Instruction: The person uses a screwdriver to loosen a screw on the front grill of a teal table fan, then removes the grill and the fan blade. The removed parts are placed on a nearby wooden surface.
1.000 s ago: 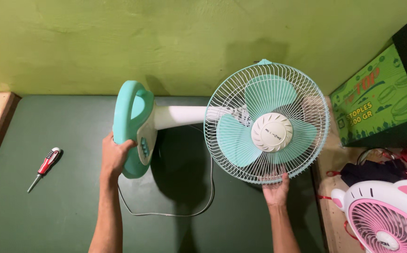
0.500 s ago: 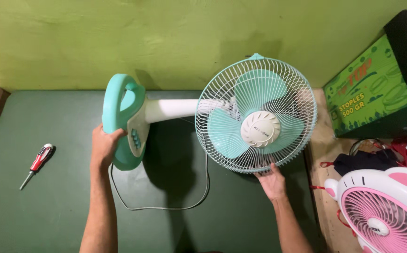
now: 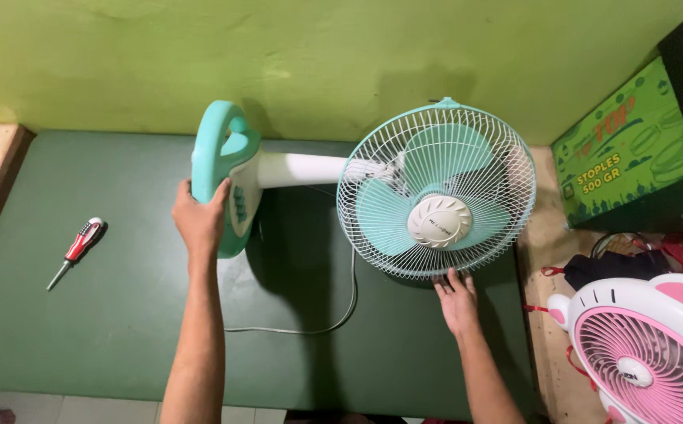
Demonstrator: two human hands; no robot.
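One teal-bladed, white-caged fan [image 3: 435, 192], seemingly sideways.

We see a teal and white fan [image 3: 373, 192] lying on its side on the green worktop [image 3: 82, 330]. Our left hand [image 3: 200, 220] grips the rim of its teal base [image 3: 223, 177]; our right hand [image 3: 457, 298] touches the lower edge of the wire grille [image 3: 435, 188]. A white cord [image 3: 310, 326] curls beneath. A red screwdriver [image 3: 76, 250] lies well apart at left, a pink fan [image 3: 648, 353] at right.
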